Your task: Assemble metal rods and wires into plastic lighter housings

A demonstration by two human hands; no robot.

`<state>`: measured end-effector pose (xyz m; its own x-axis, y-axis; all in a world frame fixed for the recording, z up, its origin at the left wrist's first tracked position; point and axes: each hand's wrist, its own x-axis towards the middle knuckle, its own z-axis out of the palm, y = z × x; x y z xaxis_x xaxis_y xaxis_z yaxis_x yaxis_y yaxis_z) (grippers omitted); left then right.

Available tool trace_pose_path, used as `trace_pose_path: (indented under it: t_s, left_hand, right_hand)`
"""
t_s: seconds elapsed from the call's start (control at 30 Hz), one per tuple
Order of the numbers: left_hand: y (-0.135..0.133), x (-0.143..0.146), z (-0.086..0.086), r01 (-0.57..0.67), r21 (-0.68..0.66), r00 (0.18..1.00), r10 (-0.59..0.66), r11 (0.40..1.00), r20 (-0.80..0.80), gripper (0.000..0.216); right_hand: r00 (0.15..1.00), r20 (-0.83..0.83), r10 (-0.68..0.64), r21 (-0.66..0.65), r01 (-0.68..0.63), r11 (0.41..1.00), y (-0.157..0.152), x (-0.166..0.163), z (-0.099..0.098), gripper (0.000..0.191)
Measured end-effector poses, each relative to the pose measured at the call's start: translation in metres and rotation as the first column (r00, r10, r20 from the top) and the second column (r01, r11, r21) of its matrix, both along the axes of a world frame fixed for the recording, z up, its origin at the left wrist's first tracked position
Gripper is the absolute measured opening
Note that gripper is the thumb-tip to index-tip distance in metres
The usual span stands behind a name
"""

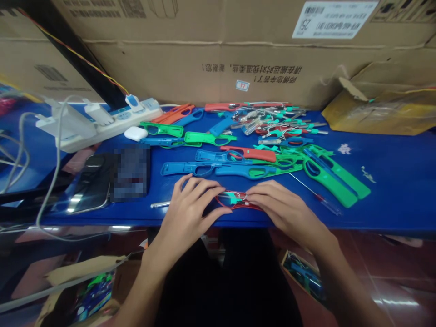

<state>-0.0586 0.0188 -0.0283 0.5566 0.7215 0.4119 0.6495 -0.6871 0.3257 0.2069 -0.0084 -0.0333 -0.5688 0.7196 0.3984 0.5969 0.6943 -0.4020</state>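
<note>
Near the table's front edge, a red gas lighter half-shell (240,205) lies between my two hands, its inside facing up. A teal plastic piece (233,198) and thin white wires sit within it. My left hand (192,206) grips its left side with thumb and fingers; a metal tube (160,205) sticks out to the left beyond that hand. My right hand (286,210) closes its fingers on the right part of the shell, covering that end. A screwdriver (318,196) with a thin shaft lies right of my right hand.
Blue and green lighter shells (245,170) lie behind my hands, with a pile of lighter innards (272,122) farther back. Left are a power strip (112,126), a phone (91,184) and white cables. A large cardboard box (163,59) backs the table; an opened carton (381,109) stands right.
</note>
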Motion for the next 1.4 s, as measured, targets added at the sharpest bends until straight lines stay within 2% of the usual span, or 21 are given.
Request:
trace_pose_path:
  t_s: [0.43, 0.77, 0.93, 1.17, 1.4]
  left_hand:
    - [0.000, 0.001, -0.001, -0.002, -0.001, 0.999, 0.002, 1.000, 0.032, 0.033]
    - [0.000, 0.002, -0.003, -0.009, -0.002, 0.999, 0.009, 1.000, 0.045, 0.033]
    - [0.000, -0.003, 0.000, -0.006, 0.007, 0.997, 0.005, 1.000, 0.070, 0.040]
    - [0.002, -0.025, 0.004, -0.031, -0.037, 0.991, 0.035, 0.999, 0.129, 0.021]
    - [0.004, -0.028, 0.001, 0.009, -0.028, 0.994, -0.006, 1.000, 0.111, 0.011]
  right_hand:
    - [0.999, -0.037, -0.027, 0.028, 0.028, 0.999, 0.001, -0.006, 0.007, 0.021]
    - [0.998, 0.028, -0.052, 0.053, 0.051, 0.997, -0.002, -0.004, 0.007, 0.019]
    - [0.995, 0.084, -0.062, 0.056, 0.057, 0.997, -0.001, -0.005, 0.007, 0.027]
    - [0.996, 0.068, -0.065, 0.053, 0.062, 0.997, 0.000, -0.005, 0.009, 0.021]
    - [0.997, 0.052, -0.059, 0.061, 0.056, 0.997, 0.002, -0.005, 0.010, 0.024]
